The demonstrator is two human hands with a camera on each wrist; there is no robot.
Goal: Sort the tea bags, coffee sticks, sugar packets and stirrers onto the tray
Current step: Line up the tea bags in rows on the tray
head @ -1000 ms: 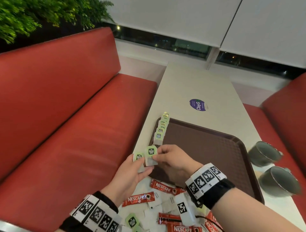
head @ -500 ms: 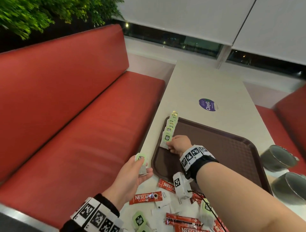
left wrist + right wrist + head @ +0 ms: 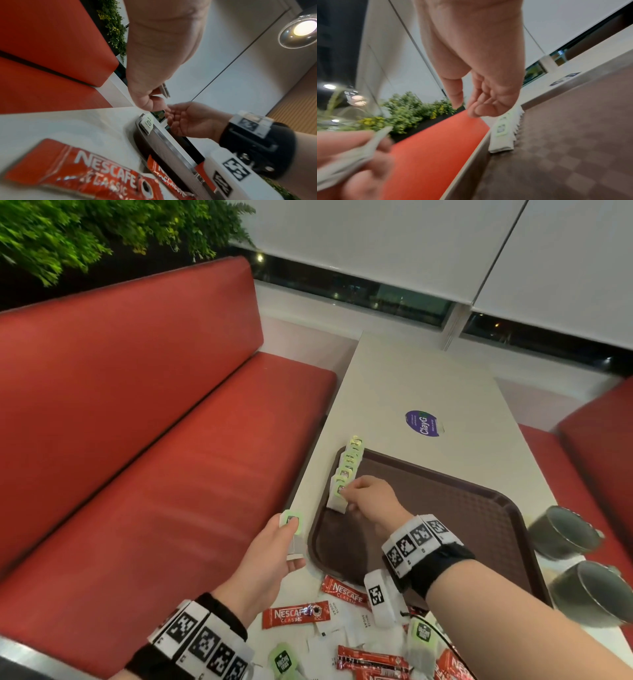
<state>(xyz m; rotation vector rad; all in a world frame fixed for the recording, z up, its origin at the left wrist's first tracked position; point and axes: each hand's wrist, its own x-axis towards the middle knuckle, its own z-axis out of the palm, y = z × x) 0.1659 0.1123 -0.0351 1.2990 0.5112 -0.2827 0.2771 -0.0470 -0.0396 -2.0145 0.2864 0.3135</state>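
A brown tray (image 3: 479,508) lies on the white table. Along its left rim stands a row of green-tagged tea bags (image 3: 349,463), also seen in the right wrist view (image 3: 502,129). My right hand (image 3: 349,496) is at the row's near end, fingertips by the nearest bag. In the right wrist view its fingers (image 3: 476,111) are loosely bent with nothing between them. My left hand (image 3: 291,525), just off the tray's near left corner, pinches a tea bag (image 3: 295,534). Red coffee sticks (image 3: 296,614), white sugar packets (image 3: 359,621) and loose tea bags (image 3: 282,660) lie near me.
Two dark cups (image 3: 561,537) (image 3: 589,594) stand right of the tray. A purple sticker (image 3: 423,423) is on the table beyond it. A red bench (image 3: 171,457) runs along the table's left edge.
My right hand took a tea bag from beside my left hand, carried it forward to the row on the tray and let it go. My left hand still holds its tea bag.
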